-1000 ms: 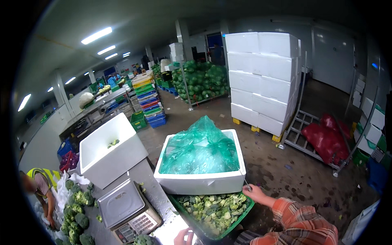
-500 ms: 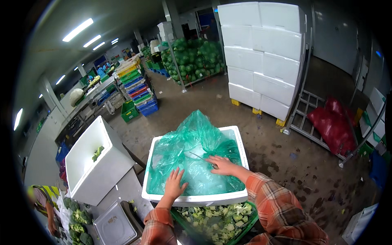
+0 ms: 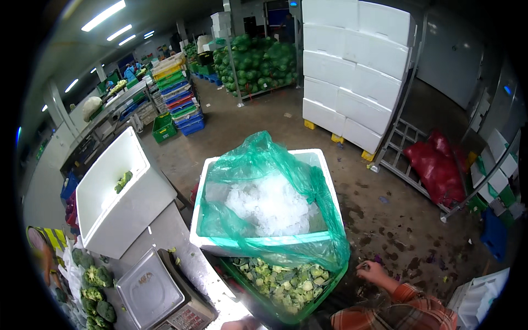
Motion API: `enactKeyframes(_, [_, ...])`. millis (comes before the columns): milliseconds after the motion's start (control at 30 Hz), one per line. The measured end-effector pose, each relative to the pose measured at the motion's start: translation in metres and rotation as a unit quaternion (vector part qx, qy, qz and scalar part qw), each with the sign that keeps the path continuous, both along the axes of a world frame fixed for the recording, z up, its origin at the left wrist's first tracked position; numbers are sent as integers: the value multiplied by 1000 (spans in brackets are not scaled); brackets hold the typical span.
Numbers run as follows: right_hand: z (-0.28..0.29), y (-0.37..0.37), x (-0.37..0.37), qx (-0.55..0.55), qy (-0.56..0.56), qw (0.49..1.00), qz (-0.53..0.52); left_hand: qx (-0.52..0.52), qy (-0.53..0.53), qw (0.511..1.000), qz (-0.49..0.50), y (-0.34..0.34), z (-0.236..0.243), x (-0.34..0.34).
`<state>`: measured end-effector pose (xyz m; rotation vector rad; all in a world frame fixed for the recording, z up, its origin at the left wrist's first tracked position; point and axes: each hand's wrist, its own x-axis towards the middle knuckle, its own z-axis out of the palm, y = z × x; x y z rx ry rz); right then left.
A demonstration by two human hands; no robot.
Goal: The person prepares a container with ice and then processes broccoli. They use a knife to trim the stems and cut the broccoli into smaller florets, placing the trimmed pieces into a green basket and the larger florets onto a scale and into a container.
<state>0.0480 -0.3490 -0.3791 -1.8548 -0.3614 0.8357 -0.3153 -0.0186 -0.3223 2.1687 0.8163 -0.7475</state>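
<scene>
Two bare hands, both near and low. Right hand [image 3: 375,273]: fingers curled inward, just beside the right rim of the green crate below and apart from the bag; whether they grip anything small cannot be told. Left hand [image 3: 235,324]: cut off by the lower edge, its fingers' state likewise not to be told.

One green plastic bag [image 3: 247,157], in the middle of the scene, lining a white foam box [image 3: 264,241]; its mouth is open, and loose film spills over the near right corner. Handling, as judged: thin, limp, probably slippery with wet and easily torn; best taken by a broad gathered fold at the hanging edge (not by a fingertip pinch). The box looks stiff but brittle at the rim; laden, it should be held under opposite walls.

One heap of crushed ice [image 3: 269,201], inside the bag: presumably cold, heavy in bulk, loose.

One green crate [image 3: 324,296] of broccoli trimmings [image 3: 286,283], nearer than the box and lower.

To the left: one scale [image 3: 151,289]; broccoli heads [image 3: 99,275]; a second foam box [image 3: 135,212], tipped, holding one floret [image 3: 123,181].

Far right: stacked foam boxes [image 3: 352,77]; red sacks [image 3: 437,173].
</scene>
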Motion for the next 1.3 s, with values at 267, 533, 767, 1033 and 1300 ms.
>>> enactKeyframes(267, [84,174,62,270,120,952,75,83,-527,845,21,39,43,185])
enactKeyframes(533, [-5,216,273,-112,-378,917,-64,405,-120,881,214,187,-46,44])
enactKeyframes(767, [-37,57,319,-26,-262,923,-280,101,-510,584,624,175,5,-45])
enactKeyframes(1033, [86,89,164,51,-92,994,-33,579,-410,675,203,70,27,76])
enactKeyframes(1300, [39,-28,203,17,-4,990,-137,320,-518,788,85,-57,23,229])
